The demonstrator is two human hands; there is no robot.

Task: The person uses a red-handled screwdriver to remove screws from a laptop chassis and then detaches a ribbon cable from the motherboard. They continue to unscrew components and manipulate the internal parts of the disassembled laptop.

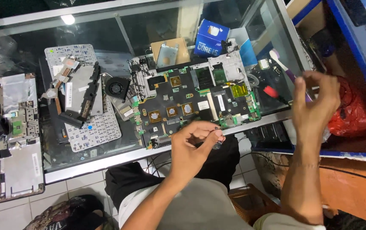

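Left hand [195, 142] raised over lap, fingers curled, thumb and fingertips pinching small dark part [218, 144] just off table edge; pinch suits tiny piece. Right hand [315, 104] lifted at right, fingers half curled around purple-handled brush [286, 68], white head up. Circuit board [191, 100] flat on glass table [85, 164], chip side up, within reach. Fan [117, 88], heat pipe [61, 76], keyboard [91, 127] set aside left. Blue box [210, 38] at back.
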